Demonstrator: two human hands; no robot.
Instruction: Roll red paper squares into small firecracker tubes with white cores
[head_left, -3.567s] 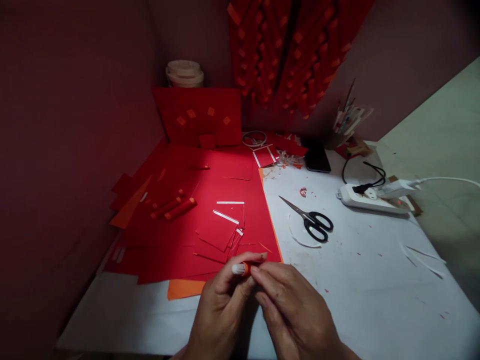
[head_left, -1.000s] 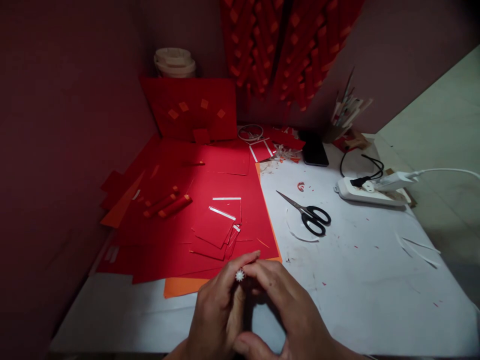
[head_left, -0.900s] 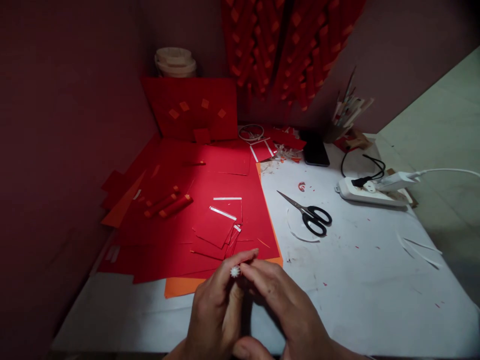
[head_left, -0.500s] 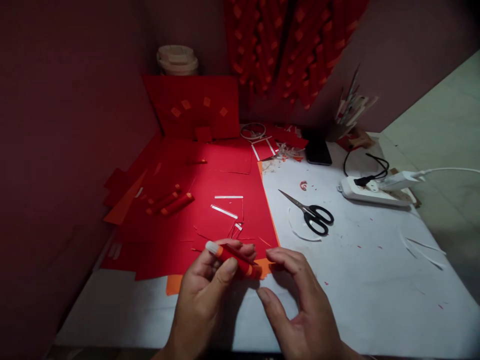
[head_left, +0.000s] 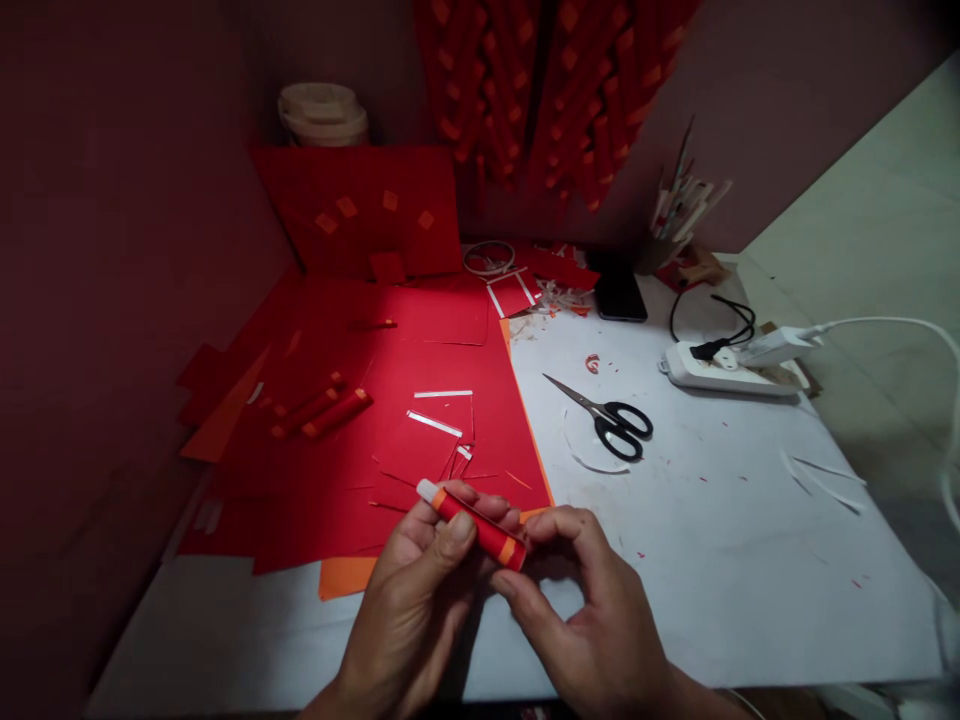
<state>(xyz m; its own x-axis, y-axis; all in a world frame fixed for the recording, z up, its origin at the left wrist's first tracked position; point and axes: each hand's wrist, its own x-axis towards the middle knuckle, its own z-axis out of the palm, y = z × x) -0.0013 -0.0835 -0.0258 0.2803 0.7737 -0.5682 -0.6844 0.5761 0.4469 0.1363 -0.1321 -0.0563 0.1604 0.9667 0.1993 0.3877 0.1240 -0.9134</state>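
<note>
A red paper tube [head_left: 484,533] with orange bands lies slantwise across the fingers of my left hand [head_left: 424,575], with my thumb pressing on its side. A white end, perhaps a glue stick or rod inside, sticks out of its upper left tip. At the lower right end of the tube, the thumb and fingertips of my right hand [head_left: 585,600] close around the rim. A long paper edge stands slightly loose along the tube. Below the hands are red paper sheets [head_left: 480,360] and a strip of orange paper [head_left: 349,577].
Black-handled scissors [head_left: 619,425] lie on the white table [head_left: 720,560]. Finished red rolls [head_left: 337,412] rest at left. A power strip [head_left: 727,370], a phone [head_left: 619,288], a pen holder [head_left: 660,250] and paper scraps [head_left: 566,297] stand or lie farther back. Red tube clusters [head_left: 600,90] hang behind.
My right thumb and fingers have come in from beside the tube to its lower end. The tube has turned slightly in my left hand. The view has shifted a little.
</note>
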